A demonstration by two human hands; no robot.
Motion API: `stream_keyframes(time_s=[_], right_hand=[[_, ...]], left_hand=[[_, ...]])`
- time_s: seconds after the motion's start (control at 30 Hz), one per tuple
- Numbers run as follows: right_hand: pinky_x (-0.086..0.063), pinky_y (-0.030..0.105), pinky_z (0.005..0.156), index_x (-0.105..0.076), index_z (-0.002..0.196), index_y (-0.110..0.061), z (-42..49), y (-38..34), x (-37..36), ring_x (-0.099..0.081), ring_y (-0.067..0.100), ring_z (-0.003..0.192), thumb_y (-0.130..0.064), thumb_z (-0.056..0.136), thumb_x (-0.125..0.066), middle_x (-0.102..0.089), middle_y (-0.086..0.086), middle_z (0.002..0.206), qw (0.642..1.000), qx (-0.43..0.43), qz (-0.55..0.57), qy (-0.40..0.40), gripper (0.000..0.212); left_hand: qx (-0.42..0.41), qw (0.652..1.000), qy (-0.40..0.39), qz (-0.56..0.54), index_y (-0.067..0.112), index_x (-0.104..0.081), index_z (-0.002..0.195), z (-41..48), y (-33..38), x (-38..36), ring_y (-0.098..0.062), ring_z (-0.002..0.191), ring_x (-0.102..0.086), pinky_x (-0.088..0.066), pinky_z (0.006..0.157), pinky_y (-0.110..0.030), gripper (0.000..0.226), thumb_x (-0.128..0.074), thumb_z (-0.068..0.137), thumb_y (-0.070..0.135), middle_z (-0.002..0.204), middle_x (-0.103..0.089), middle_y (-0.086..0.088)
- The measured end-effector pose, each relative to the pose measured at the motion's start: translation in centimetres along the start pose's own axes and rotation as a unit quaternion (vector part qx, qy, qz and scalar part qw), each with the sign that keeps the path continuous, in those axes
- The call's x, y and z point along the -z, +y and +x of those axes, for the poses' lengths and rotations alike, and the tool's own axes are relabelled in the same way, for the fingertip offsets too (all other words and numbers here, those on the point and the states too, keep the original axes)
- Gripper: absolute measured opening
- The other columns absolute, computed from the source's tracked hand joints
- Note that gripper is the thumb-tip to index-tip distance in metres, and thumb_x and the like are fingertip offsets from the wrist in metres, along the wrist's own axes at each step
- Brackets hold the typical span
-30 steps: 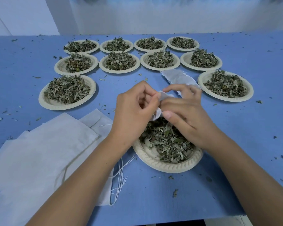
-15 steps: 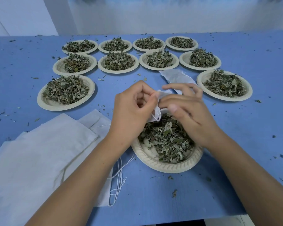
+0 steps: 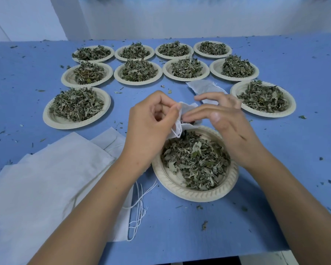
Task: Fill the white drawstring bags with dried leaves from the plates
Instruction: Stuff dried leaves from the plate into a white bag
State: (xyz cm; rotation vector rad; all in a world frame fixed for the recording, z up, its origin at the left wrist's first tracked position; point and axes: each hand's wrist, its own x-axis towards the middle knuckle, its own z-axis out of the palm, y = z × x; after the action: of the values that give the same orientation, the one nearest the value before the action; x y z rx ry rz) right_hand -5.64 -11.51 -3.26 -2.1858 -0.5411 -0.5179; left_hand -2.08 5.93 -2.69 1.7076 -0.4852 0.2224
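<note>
A small white drawstring bag [image 3: 186,109] hangs over the far rim of the nearest paper plate [image 3: 172,183], which is heaped with dried leaves [image 3: 196,158]. My left hand [image 3: 151,127] pinches the bag's left edge between thumb and fingers. My right hand [image 3: 224,121] is at the bag's right side; its fingertips reach into or onto the bag's mouth, and I cannot tell whether they grip it. Dark leaf bits show just below the bag's opening. The rest of the bag is hidden behind my hands.
Several more plates of dried leaves stand in rows across the blue table [image 3: 294,169]; the closest are at the left [image 3: 48,119] and right [image 3: 290,109]. A stack of flat white bags [image 3: 46,184] with loose strings lies at the near left. Another white bag [image 3: 204,86] lies beyond my right hand.
My right hand's fingers have spread and lifted a little away from the left hand, which opens the bag's mouth wider. The left hand keeps its pinch.
</note>
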Motion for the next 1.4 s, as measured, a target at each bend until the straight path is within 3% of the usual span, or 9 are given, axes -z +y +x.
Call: stream_keyframes(time_s=[0.13,0.3,0.4,0.5,0.63,0.77,1.03,1.23,1.4], right_hand=[[-0.013,0.046,0.114,-0.072,0.099,-0.017,-0.4,-0.2,-0.8,-0.039,0.008,0.132,-0.040,0.096,-0.027,-0.071,-0.003,0.106,0.995,-0.016,-0.029,-0.098,0.051],[-0.040,0.037,0.091,-0.056,0.055,-0.017,0.4,0.3,1.5,-0.056,0.004,0.078,-0.015,0.086,-0.049,-0.065,0.005,0.073,0.997,-0.044,0.037,0.059,0.032],[-0.043,0.032,0.066,-0.054,0.048,-0.012,0.2,0.3,1.4,-0.052,0.016,0.057,-0.009,0.085,-0.050,-0.058,0.012,0.059,0.984,-0.135,0.060,-0.100,0.037],[-0.042,0.028,0.062,-0.065,0.061,-0.019,-0.1,0.1,0.1,-0.054,0.005,0.057,-0.016,0.093,-0.059,-0.064,-0.007,0.066,0.963,-0.142,0.009,-0.231,0.032],[-0.049,0.034,0.074,-0.071,0.085,-0.015,0.2,0.2,0.7,-0.058,0.015,0.075,-0.024,0.081,-0.075,-0.063,-0.003,0.084,0.976,-0.122,0.068,-0.166,0.010],[-0.040,0.017,0.096,-0.066,0.115,-0.030,0.0,0.1,0.3,-0.052,0.004,0.106,-0.029,0.071,-0.083,-0.059,-0.007,0.112,0.959,-0.081,-0.005,-0.273,0.047],[-0.049,0.035,0.088,-0.076,0.090,-0.009,-0.1,0.1,-0.1,-0.065,0.011,0.091,-0.008,0.077,-0.079,-0.069,0.000,0.093,0.976,-0.037,0.015,-0.215,0.014],[-0.049,0.027,0.094,-0.076,0.088,-0.008,0.0,0.2,0.7,-0.066,0.015,0.100,-0.001,0.077,-0.077,-0.070,0.001,0.100,0.979,-0.058,0.114,-0.159,0.013],[-0.053,0.028,0.078,-0.075,0.088,-0.005,0.1,0.4,1.0,-0.067,0.022,0.083,-0.003,0.072,-0.078,-0.069,0.007,0.088,0.977,-0.091,0.160,-0.107,0.016]], left_hand=[[-0.005,1.000,-0.017,0.015,0.015,-0.063,0.078,-0.3,0.2,-0.2,0.000,0.046,-0.051,-0.041,0.049,-0.014,0.015,-0.065,0.092,0.009,0.054,-0.059,0.006],[0.010,0.997,0.071,0.007,0.019,-0.059,0.074,0.3,-0.1,0.4,-0.001,0.042,-0.045,-0.037,0.048,-0.016,0.022,-0.062,0.093,0.009,0.050,-0.053,0.010],[0.005,0.998,0.070,0.007,0.019,-0.059,0.074,0.3,-0.1,0.4,-0.002,0.043,-0.045,-0.039,0.049,-0.020,0.022,-0.062,0.093,0.010,0.051,-0.053,0.010],[-0.005,0.999,0.052,0.015,0.019,-0.059,0.074,0.1,-0.1,0.1,-0.006,0.047,-0.047,-0.042,0.051,-0.022,0.021,-0.063,0.092,0.011,0.052,-0.052,0.008],[-0.008,0.998,0.054,0.020,0.022,-0.058,0.073,0.1,-0.1,0.1,-0.006,0.048,-0.046,-0.041,0.051,-0.021,0.022,-0.064,0.092,0.012,0.052,-0.051,0.009],[-0.007,0.997,0.068,0.024,0.022,-0.058,0.074,0.1,-0.2,0.1,-0.001,0.045,-0.047,-0.037,0.051,-0.016,0.023,-0.062,0.093,0.011,0.050,-0.051,0.014],[-0.002,0.996,0.085,0.029,0.020,-0.058,0.074,0.0,-0.2,0.0,-0.001,0.046,-0.049,-0.040,0.050,-0.019,0.021,-0.062,0.093,0.012,0.050,-0.052,0.010],[-0.006,0.993,0.113,0.047,0.020,-0.059,0.075,0.0,-0.1,0.1,-0.025,0.055,-0.056,-0.048,0.055,-0.039,0.021,-0.061,0.094,0.014,0.063,-0.061,-0.009],[-0.003,0.993,0.108,0.052,0.021,-0.059,0.075,0.1,-0.3,0.2,-0.015,0.050,-0.053,-0.046,0.051,-0.029,0.021,-0.062,0.094,0.013,0.059,-0.059,-0.003]])
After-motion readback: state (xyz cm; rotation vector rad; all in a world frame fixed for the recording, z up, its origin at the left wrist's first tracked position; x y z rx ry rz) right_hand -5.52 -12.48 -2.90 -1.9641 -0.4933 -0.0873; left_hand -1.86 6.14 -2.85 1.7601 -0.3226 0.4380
